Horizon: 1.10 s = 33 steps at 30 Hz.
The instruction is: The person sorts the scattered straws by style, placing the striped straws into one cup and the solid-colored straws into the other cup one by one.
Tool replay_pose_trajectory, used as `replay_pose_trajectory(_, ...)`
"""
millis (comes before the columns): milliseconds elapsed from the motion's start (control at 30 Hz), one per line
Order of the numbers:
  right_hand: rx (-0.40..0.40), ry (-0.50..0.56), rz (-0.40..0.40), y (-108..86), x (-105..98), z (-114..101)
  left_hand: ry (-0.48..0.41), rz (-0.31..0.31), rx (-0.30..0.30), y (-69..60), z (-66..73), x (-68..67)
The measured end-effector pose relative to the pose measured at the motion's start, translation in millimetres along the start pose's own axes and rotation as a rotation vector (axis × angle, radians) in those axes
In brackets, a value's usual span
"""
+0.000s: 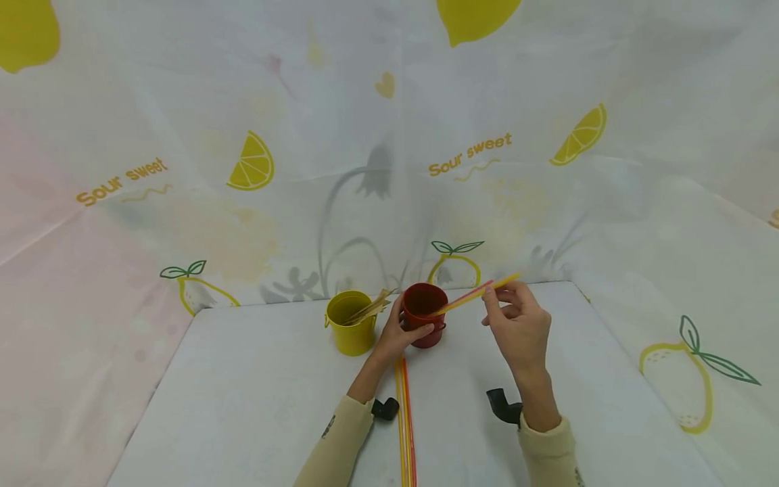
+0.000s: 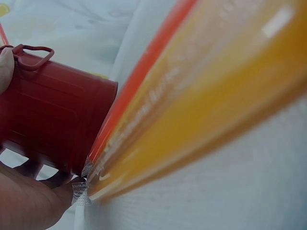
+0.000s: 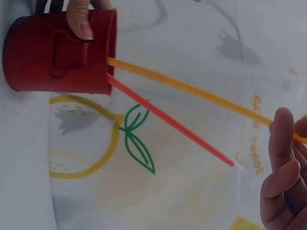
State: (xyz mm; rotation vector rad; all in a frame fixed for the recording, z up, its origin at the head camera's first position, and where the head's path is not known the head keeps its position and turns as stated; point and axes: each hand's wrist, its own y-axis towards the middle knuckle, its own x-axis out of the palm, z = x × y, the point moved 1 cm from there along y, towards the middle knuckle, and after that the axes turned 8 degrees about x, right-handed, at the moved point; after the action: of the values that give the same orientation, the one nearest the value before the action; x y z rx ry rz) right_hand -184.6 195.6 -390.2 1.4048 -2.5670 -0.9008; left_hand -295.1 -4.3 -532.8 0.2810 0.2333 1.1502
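My left hand (image 1: 395, 337) grips a small red metal bucket (image 3: 33, 57) around its side, with the thumb near the rim in the right wrist view. A red straw (image 3: 172, 122) stands in the bucket and leans out over the rim. Beside it, a yellow-orange straw (image 3: 192, 90) has its lower end inside the bucket mouth. My right hand (image 1: 522, 328) pinches that straw's upper end between thumb and fingers. Yellow and red straws (image 1: 404, 419) in clear wrapping lie on the table below the bucket, large and blurred in the left wrist view.
Left of the red bucket stands a yellow bucket (image 1: 354, 341) holding several flat, tan strips (image 1: 368, 310). Behind the white table (image 1: 255, 399) hangs a lemon-printed cloth (image 1: 365, 223). Black curved pieces (image 1: 504, 407) show by both wrists.
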Motion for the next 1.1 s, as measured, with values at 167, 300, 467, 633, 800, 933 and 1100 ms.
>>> replay_pose_trajectory(167,0.066,-0.071,-0.069,-5.4,15,19,0.027,0.026,-0.025,-0.4,-1.7,0.2)
replay_pose_trajectory(300,0.114,-0.109,-0.126,-8.5,24,30,0.041,0.028,-0.037,-0.5,-1.3,0.6)
replay_pose_trajectory(467,0.143,-0.144,-0.209,-10.2,33,38,0.052,0.04,-0.035,0.6,-0.2,0.5)
replay_pose_trajectory(633,0.214,-0.215,-0.277,-14.4,38,41,0.055,0.036,-0.029,1.5,-1.4,0.6)
replay_pose_trajectory(800,0.311,-0.312,-0.373,-23.1,39,43,0.048,0.034,-0.022,0.2,-0.9,0.3)
replay_pose_trajectory(933,0.333,-0.33,-0.455,-34.7,42,46,0.048,0.031,-0.008,-0.7,-1.1,-0.5)
replay_pose_trajectory(1100,0.352,-0.289,-0.569,-55.9,49,48,0.068,0.018,-0.001,-2.0,6.4,-0.3)
